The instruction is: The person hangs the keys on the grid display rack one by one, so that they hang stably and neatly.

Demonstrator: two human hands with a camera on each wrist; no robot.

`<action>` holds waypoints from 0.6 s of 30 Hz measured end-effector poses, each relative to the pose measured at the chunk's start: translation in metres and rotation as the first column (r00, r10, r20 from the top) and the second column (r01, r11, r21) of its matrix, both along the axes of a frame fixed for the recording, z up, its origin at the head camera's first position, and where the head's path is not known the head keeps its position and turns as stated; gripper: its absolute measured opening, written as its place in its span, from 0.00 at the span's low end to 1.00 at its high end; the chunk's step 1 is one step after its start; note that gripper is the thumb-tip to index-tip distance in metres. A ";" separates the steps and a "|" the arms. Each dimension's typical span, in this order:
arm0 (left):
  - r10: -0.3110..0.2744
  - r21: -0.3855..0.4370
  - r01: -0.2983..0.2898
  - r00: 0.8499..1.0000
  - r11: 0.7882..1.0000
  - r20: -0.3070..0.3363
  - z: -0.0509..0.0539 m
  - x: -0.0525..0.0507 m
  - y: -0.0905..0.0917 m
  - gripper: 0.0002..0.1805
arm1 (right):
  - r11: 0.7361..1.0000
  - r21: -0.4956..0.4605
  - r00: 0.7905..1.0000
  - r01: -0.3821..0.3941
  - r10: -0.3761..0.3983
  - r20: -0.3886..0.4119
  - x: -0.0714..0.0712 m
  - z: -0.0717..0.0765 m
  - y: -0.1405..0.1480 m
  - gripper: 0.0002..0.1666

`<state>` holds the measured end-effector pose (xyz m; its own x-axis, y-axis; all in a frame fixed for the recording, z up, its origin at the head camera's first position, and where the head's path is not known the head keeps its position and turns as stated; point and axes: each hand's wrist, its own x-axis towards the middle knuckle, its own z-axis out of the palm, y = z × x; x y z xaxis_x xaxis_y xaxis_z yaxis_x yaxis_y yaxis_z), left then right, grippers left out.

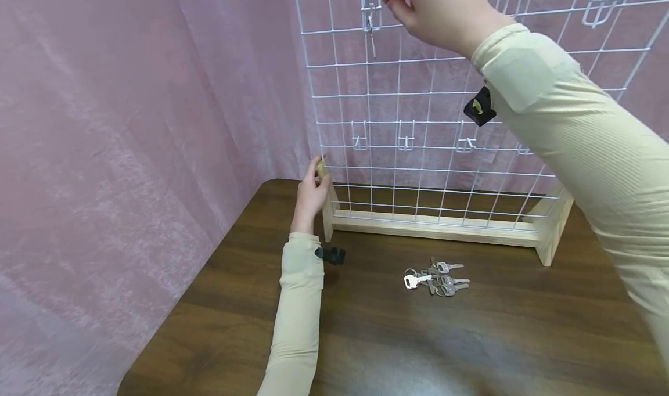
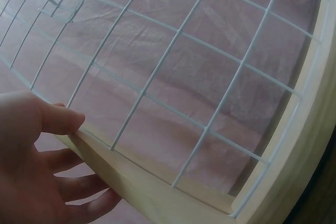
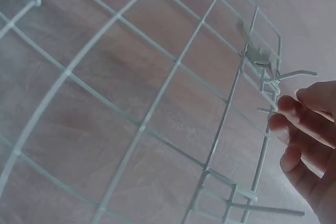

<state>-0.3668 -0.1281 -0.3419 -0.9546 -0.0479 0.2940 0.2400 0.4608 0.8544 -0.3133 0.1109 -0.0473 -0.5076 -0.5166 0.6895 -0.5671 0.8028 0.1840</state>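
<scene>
A white wire grid (image 1: pixel 399 94) stands upright in a wooden stand (image 1: pixel 434 226). My left hand (image 1: pixel 312 195) grips the stand's left side post, thumb in front and fingers behind it in the left wrist view, where the pale post (image 2: pixel 126 182) shows closely. Up at the grid's top left, a key (image 1: pixel 372 30) hangs from a white wire hook (image 1: pixel 364 4). Just right of that hook is my right hand (image 1: pixel 439 10), its fingers loosely bent. The right wrist view shows these fingertips (image 3: pixel 286 121) beside the hook (image 3: pixel 294 74), with nothing visible held between them.
Several loose keys (image 1: pixel 444 281) lie piled on the brown wooden table (image 1: pixel 376 338) in front of the stand. More hooks (image 1: pixel 406 139) hang along a lower row, and others (image 1: pixel 606 4) at the top right. Pink cloth (image 1: pixel 130 123) hangs behind and to the left.
</scene>
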 end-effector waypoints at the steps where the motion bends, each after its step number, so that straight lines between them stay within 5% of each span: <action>1: 0.003 0.000 -0.003 1.000 1.000 0.003 0.000 0.000 0.000 0.29 | 1.000 -0.008 1.000 -0.002 0.002 -0.013 0.002 -0.004 0.002 0.16; 8: -0.002 -0.011 0.001 1.000 1.000 -0.012 -0.001 -0.003 0.000 0.28 | 0.991 -0.137 0.997 0.011 -0.001 0.073 0.039 -0.039 0.020 0.11; 13: -0.011 -0.015 0.010 1.000 1.000 -0.029 -0.001 -0.005 0.002 0.28 | 0.980 -0.178 0.994 -0.085 0.096 0.056 0.068 -0.073 0.025 0.08; 18: -0.019 0.000 0.019 0.999 1.000 -0.032 0.000 -0.004 0.002 0.28 | 0.975 -0.168 0.987 -0.146 0.155 0.043 0.080 -0.093 0.025 0.06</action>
<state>-0.3711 -0.1258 -0.3418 -0.9454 -0.0297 0.3245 0.2761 0.4559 0.8461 -0.2328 0.1360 -0.1407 -0.4724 -0.4726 0.7440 -0.6892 0.7242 0.0224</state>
